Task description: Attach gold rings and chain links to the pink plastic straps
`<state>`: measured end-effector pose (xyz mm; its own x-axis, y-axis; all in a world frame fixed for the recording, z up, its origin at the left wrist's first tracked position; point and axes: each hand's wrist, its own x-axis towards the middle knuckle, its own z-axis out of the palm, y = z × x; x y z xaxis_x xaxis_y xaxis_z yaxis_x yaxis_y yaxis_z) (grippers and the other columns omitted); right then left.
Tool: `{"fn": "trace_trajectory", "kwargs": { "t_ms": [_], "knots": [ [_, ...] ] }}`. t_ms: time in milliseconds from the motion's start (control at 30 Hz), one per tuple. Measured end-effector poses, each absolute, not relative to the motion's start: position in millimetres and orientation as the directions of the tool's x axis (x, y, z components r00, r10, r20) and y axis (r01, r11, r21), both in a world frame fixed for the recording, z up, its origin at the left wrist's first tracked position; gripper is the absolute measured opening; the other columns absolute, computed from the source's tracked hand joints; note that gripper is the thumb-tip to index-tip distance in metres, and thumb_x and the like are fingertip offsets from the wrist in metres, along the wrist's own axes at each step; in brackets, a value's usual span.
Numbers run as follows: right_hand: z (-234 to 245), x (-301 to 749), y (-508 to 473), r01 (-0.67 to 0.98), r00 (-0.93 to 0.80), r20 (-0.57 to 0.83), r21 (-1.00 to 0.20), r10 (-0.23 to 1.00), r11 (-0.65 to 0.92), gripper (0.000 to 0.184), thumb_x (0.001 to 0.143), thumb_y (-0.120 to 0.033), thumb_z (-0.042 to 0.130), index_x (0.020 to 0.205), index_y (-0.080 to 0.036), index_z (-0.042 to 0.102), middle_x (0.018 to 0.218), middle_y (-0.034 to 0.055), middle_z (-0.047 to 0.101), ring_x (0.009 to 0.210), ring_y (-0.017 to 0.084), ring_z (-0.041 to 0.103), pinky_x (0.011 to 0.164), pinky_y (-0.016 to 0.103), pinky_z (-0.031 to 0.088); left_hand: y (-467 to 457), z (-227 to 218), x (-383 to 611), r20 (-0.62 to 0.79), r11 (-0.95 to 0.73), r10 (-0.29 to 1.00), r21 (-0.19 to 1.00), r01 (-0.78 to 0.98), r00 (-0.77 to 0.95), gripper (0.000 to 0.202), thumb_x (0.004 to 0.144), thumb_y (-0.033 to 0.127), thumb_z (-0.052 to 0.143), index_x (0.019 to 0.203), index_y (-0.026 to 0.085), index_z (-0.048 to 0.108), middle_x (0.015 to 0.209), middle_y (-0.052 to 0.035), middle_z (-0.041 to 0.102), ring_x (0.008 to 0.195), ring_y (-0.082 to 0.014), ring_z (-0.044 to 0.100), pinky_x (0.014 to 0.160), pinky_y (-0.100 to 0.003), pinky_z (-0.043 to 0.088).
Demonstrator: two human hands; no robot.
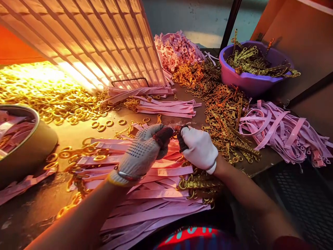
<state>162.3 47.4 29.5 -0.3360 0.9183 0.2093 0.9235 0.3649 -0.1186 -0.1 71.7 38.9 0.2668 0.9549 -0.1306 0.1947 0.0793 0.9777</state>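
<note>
My left hand (143, 151), in a grey dotted knit glove with dark fingertips, is closed in a pinch. Close against it, my right hand (199, 146) in a white glove with dark fingertips is closed too. Their fingertips meet over the work surface, and whatever is between them is too small and covered to make out. Beneath both hands spreads a heap of flat pink straps (158, 212). Short gold chain pieces (199, 184) lie at the right ends of these straps. Several more gold links and rings (100, 157) sit at the left ends.
Loose gold rings (121, 122) cover the table's left back. A bundle of pink straps (169, 108) lies beyond my hands. Gold chains (226, 114) are piled right, near a purple basin (249, 81) of chains and more pink straps (281, 130). A round tub (43, 133) stands left.
</note>
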Motion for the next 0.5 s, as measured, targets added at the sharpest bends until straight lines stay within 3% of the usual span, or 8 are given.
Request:
{"fn": "trace_trajectory", "kwargs": {
  "t_ms": [167,267,367,500],
  "knots": [
    [17.1,163.0,48.5,0.929,-0.338,0.21,-0.079,0.917,0.361,0.027,0.074,-0.01,0.049,0.099,-0.015,0.058,0.086,0.0106,0.068,0.08,0.025,0.064,0.062,0.032,0.041,77.8,38.4,-3.9,-0.025,-0.21,0.921,0.808,0.55,0.389,0.035,0.09,0.044,0.048,0.065,0.021,0.05,0.053,0.0017,0.047,0.049,-0.0126,0.04,0.047,-0.025,0.028],
    [11.6,164.8,49.8,0.929,-0.333,0.206,-0.097,0.92,0.358,0.028,0.073,-0.01,0.049,0.098,-0.015,0.059,0.087,0.011,0.068,0.082,0.025,0.064,0.064,0.032,0.042,80.6,30.8,-5.3,0.012,-0.364,0.869,0.692,0.624,0.494,0.028,0.087,0.039,0.048,0.069,0.02,0.057,0.061,-0.0014,0.059,0.056,-0.0151,0.048,0.054,-0.026,0.033],
    [15.1,167.8,47.1,0.926,-0.323,0.194,-0.136,0.926,0.352,0.03,0.074,-0.009,0.048,0.102,-0.013,0.059,0.091,0.0114,0.068,0.085,0.025,0.064,0.068,0.032,0.044,78.0,23.2,-8.3,-0.026,-0.353,0.846,0.72,0.597,0.532,0.025,0.087,0.038,0.048,0.077,0.02,0.062,0.072,-0.0028,0.066,0.063,-0.0168,0.054,0.06,-0.027,0.038],
    [31.9,173.1,37.8,0.893,-0.392,0.152,-0.173,0.907,0.415,0.029,0.082,-0.008,0.048,0.109,-0.013,0.057,0.096,0.0112,0.069,0.087,0.024,0.065,0.072,0.031,0.046,67.7,25.3,-10.9,-0.053,-0.22,0.895,0.811,0.543,0.442,0.034,0.09,0.049,0.051,0.074,0.02,0.059,0.061,0.0011,0.056,0.057,-0.0145,0.047,0.054,-0.025,0.034]
  ]
}}
